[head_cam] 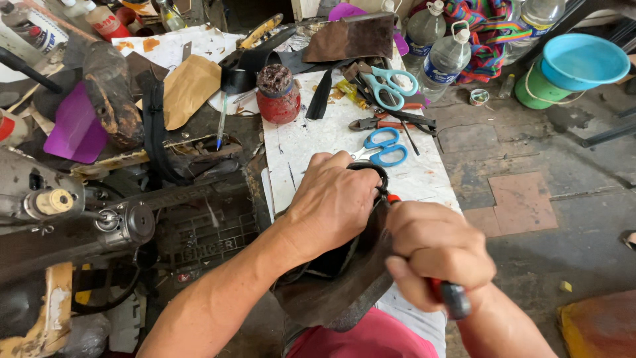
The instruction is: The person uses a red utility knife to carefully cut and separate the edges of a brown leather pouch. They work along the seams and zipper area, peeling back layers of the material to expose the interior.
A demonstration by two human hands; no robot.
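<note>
Gripping dark leather piece (344,278), left hand (331,205) clenched; right hand (437,248) fisted around red-handled tool (445,292).

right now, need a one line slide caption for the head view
Left hand steadies a dark leather piece while right hand grips a red-handled tool beside blue scissors.

Two hands are at work: the left hand (331,202) and the right hand (437,248). Two pairs of scissors lie on the white table (298,142): the blue scissors (384,147) and the teal scissors (387,86). One pair of pliers (391,122) lies between them. One red jar (277,95) stands on the table. Two clear plastic bottles (445,58) stand at the far end. One pen (221,122) lies by the jar. One blue basin (583,61) sits on one green bucket (533,89). One sewing machine (73,212) stands at the left.
</note>
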